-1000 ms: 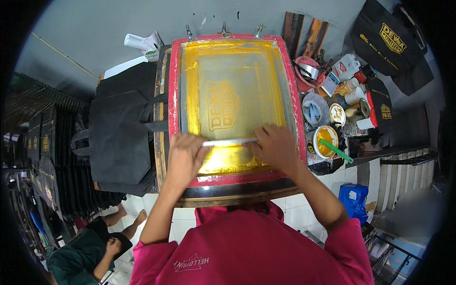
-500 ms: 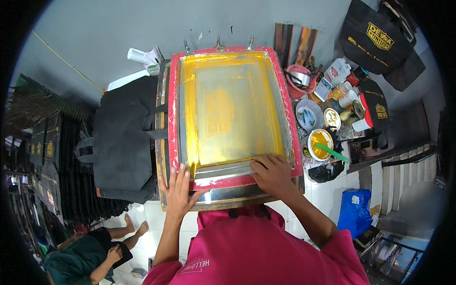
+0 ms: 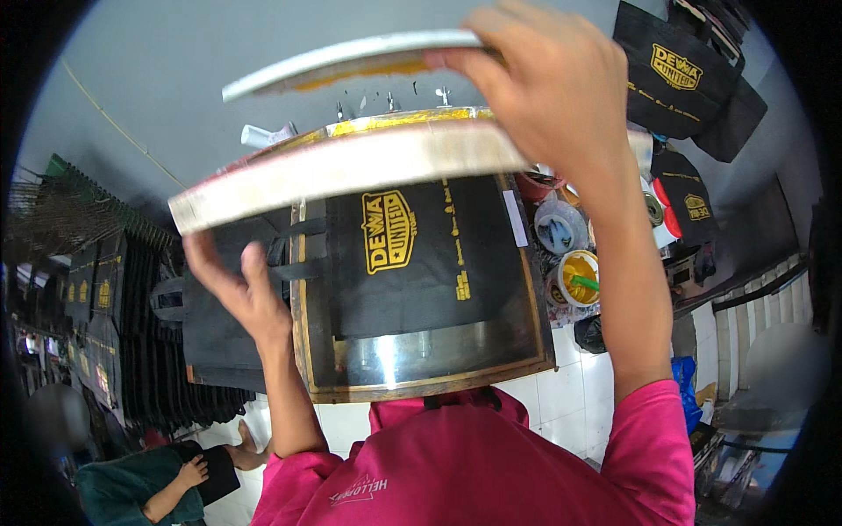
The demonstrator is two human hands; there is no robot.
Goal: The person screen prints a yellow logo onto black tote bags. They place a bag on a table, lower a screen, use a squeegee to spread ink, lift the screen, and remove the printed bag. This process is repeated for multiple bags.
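Note:
A screen-printing frame point(image 3: 351, 175) with a pale near edge is raised and tilted, its hinged far side by the wall. Under it a black tote bag point(image 3: 421, 280) with a yellow print lies on the glossy printing board point(image 3: 438, 359). My right hand point(image 3: 561, 88) is closed around the right end of a long pale squeegee point(image 3: 351, 51) with yellow ink, above the frame; its lower part meets the frame's right corner. My left hand point(image 3: 250, 298) is at the frame's left corner, thumb apart, fingertips partly hidden behind the edge.
To the left lie stacked black bags point(image 3: 232, 324), with many more bags point(image 3: 132, 324) beyond. Right of the board stand a tub of yellow ink point(image 3: 579, 263) with a green stick and a clear bowl point(image 3: 561, 226). A person point(image 3: 132, 486) sits on the floor at lower left.
The frame has swung up from the board, uncovering the printed bag. My right hand has risen with the squeegee; my left hand has moved up and left with the frame's corner.

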